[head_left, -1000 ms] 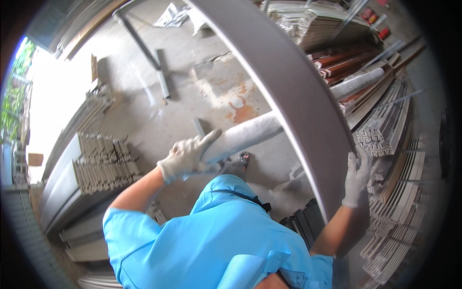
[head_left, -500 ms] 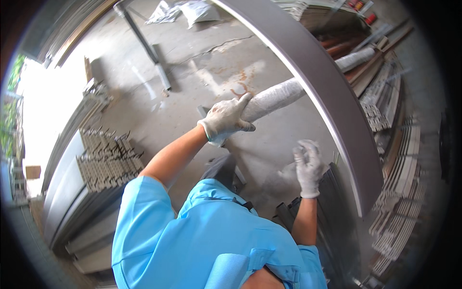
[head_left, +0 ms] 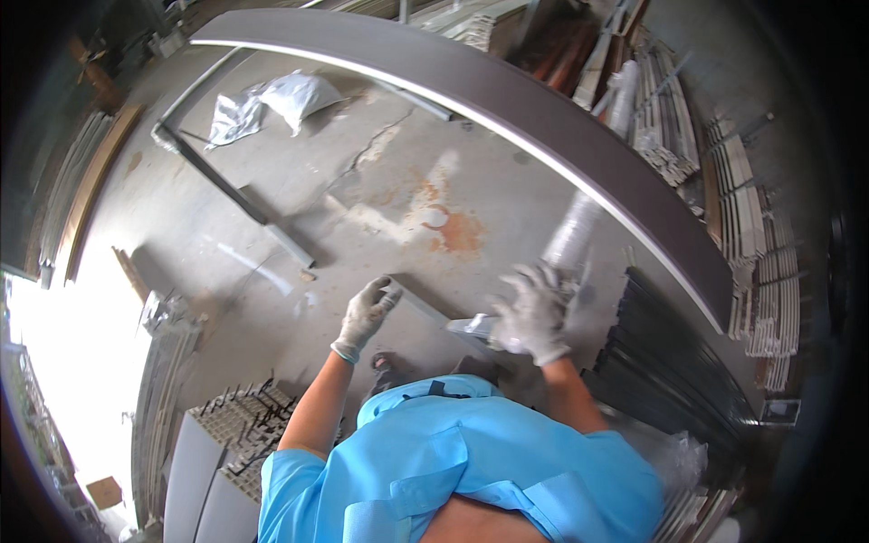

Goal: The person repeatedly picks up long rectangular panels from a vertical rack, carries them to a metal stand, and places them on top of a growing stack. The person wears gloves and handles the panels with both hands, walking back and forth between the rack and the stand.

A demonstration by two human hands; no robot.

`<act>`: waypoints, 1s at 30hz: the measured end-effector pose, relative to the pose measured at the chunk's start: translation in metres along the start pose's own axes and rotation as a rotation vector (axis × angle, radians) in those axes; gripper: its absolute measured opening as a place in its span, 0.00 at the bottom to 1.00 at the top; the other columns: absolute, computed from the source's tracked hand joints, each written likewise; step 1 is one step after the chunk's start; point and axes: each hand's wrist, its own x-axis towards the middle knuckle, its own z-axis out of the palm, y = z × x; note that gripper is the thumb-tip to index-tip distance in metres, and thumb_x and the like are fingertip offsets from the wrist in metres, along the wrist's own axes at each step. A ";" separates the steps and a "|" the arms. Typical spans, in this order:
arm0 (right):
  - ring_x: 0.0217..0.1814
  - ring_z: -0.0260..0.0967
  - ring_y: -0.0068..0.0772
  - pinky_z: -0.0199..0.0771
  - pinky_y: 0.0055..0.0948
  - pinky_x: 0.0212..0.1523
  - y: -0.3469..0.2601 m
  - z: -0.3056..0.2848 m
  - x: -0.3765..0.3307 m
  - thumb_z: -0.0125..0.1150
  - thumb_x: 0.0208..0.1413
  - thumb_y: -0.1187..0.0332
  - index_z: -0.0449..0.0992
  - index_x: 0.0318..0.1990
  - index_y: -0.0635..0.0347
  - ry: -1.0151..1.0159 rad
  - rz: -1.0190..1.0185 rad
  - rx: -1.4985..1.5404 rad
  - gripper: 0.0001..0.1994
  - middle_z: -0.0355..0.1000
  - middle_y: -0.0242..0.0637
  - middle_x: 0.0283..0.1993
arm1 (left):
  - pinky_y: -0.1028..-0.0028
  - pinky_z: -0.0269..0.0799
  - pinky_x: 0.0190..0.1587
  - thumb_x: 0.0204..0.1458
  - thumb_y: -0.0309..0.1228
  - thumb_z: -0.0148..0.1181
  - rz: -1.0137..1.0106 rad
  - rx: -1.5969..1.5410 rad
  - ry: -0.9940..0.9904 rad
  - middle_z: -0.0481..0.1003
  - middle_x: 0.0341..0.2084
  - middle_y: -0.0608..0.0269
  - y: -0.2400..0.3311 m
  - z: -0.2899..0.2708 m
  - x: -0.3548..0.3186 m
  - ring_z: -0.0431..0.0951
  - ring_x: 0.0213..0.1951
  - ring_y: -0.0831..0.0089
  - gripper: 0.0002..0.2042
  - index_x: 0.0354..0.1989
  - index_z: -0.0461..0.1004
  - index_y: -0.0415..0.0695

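My left hand (head_left: 367,315), in a pale work glove, hangs over the floor with loosely curled fingers and nothing in it. My right hand (head_left: 532,315), gloved too and smeared by motion, has its fingers spread beside the near end of a plastic-wrapped roll (head_left: 572,233). Whether it touches the roll I cannot tell. The roll runs away beneath a long grey-brown panel (head_left: 507,95) with a white edge, which arches across the view; its far end shows beyond the panel. Below my hands, a grey bar (head_left: 421,308) lies by my feet.
Dark long profiles (head_left: 670,348) lie to my right, with stacked pale profiles (head_left: 738,204) farther out. At left are a metal frame (head_left: 213,185), white plastic bags (head_left: 294,100) and a wooden beam (head_left: 100,190). A bundle of pale profiles (head_left: 240,416) stands near my left side.
My left hand has let go of the wrapped roll and drawn back. My right hand has moved in beside the roll's near end. The view has turned, and the roll now points more directly away.
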 end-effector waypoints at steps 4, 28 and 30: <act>0.56 0.65 0.44 0.62 0.42 0.59 0.007 0.007 -0.001 0.72 0.39 0.60 0.77 0.34 0.55 -0.045 0.122 -0.002 0.15 0.75 0.34 0.43 | 0.77 0.71 0.39 0.56 0.42 0.59 -0.116 -0.162 0.085 0.76 0.35 0.61 -0.036 -0.104 0.036 0.75 0.35 0.76 0.24 0.54 0.69 0.36; 0.46 0.72 0.48 0.71 0.42 0.49 -0.199 0.273 0.269 0.64 0.46 0.61 0.76 0.42 0.53 -0.382 0.249 0.142 0.15 0.75 0.45 0.42 | 0.64 0.64 0.54 0.58 0.48 0.54 0.159 -0.505 0.986 0.71 0.53 0.64 -0.110 -0.590 0.293 0.69 0.52 0.69 0.26 0.60 0.66 0.46; 0.46 0.72 0.47 0.71 0.42 0.47 -0.247 0.313 0.286 0.63 0.48 0.60 0.77 0.41 0.53 -0.391 0.238 0.111 0.14 0.75 0.44 0.42 | 0.62 0.60 0.58 0.58 0.52 0.52 0.202 -0.537 0.953 0.68 0.56 0.61 -0.115 -0.635 0.321 0.67 0.56 0.66 0.28 0.61 0.64 0.46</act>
